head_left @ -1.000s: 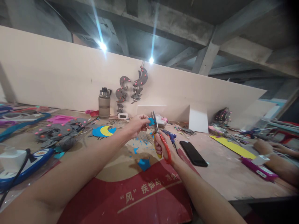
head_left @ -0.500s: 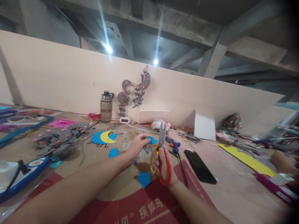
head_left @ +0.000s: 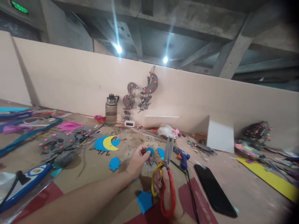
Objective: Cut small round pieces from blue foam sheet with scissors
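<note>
My left hand (head_left: 137,161) pinches a small blue piece of craft sheet (head_left: 149,151) between thumb and fingertips. My right hand (head_left: 165,188) grips scissors (head_left: 167,154) with one red and one yellow handle loop, blades pointing up and slightly parted. Another blue scrap (head_left: 160,152) shows just left of the blades; whether it lies on the table I cannot tell. Below, a pointed blue piece (head_left: 144,201) rests by my right wrist. To the left lie a scalloped blue cutout (head_left: 114,163) and a blue shape with a yellow crescent (head_left: 110,143) on it.
A blue hot glue gun (head_left: 184,158) and black phone (head_left: 213,189) lie right of my hands. Behind stand a water bottle (head_left: 111,112) and small digital display (head_left: 129,123). Grey crescent ornaments (head_left: 150,85) hang on the board. More grey ornaments (head_left: 63,144) lie at left.
The view has turned left, so the scene sits farther right. Another person's hand at the right edge has left the view. A separate blue scrap now shows between my left hand and the blades.
</note>
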### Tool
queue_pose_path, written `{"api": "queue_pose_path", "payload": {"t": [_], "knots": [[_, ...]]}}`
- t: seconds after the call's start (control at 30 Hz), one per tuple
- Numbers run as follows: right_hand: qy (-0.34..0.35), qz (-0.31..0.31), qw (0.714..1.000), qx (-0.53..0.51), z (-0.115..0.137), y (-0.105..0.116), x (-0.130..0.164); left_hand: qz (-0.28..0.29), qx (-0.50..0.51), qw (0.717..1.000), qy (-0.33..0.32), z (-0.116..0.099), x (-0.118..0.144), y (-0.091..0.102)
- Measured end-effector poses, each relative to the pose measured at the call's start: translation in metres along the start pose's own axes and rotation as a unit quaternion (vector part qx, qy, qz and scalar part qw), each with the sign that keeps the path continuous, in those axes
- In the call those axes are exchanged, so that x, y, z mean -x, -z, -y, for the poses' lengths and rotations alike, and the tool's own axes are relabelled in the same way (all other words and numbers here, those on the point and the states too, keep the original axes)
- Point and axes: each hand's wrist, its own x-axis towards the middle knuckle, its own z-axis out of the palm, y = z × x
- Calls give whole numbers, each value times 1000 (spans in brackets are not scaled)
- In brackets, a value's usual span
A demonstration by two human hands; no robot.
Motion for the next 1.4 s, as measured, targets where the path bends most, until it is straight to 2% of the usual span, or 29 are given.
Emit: {"api": "queue_pose_path", "payload": {"t": [0.1,0.17,0.27,0.4,0.5,0.6,0.67,0.83,1.07,1.23,1.4], "knots": [[-3,3,1000,14,6,1,-4,-16,26,1000,-6,-5,-3,0],[17,-9,1000,21,15,-3,-4,-17,57,998,-2,-16,-3,-1],[39,-3,998,52,32,-13,1,-5,86,996,15,-43,2,-4],[115,-14,983,142,49,-22,12,38,105,993,25,-83,8,-5],[108,30,978,175,54,-23,17,88,84,992,44,-105,9,-2],[85,94,981,150,55,-23,18,137,13,989,60,-120,5,2],[77,109,982,130,55,-22,18,159,-31,985,66,-126,1,2],[86,114,980,139,59,-17,17,182,-60,979,66,-129,-10,-10],[72,106,985,119,64,-15,16,192,-87,975,77,-114,-17,-31],[40,103,990,92,63,-14,15,190,-85,974,89,-106,-17,-24],[8,109,990,88,62,-17,19,196,-63,974,92,-107,-18,-14]]}}
